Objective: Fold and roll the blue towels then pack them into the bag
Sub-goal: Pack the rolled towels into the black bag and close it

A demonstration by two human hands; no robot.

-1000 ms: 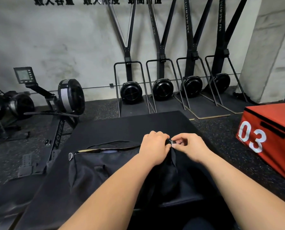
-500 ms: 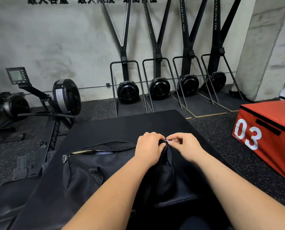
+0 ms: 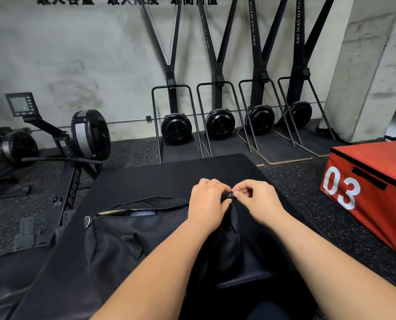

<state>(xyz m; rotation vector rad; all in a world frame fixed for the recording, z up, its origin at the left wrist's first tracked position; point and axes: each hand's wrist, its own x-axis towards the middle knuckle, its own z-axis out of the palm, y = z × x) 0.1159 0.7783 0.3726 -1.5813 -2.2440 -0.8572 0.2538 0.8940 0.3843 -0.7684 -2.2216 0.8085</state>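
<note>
Gym mat [image 3: 169, 172], duffel bag [image 3: 134, 232]: left hand [image 3: 207, 202] grips its end, right hand [image 3: 257, 199] pinches the zipper [image 3: 231, 195]; I'd tug slowly toward nine o'clock.

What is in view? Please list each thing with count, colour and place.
bag: one, black, on the mat, partly open
towel: at least one, blue, inside the bag
zipper pull: one, silvery, bag's right end
mat: one, black, under the bag
box: one, red, floor at right
ski machines: four, black, along the wall
rowing machines: two, black, left
pillar: one, grey, far right
hands: two; left hand grips the bag, right hand pinches the zipper pull
</note>
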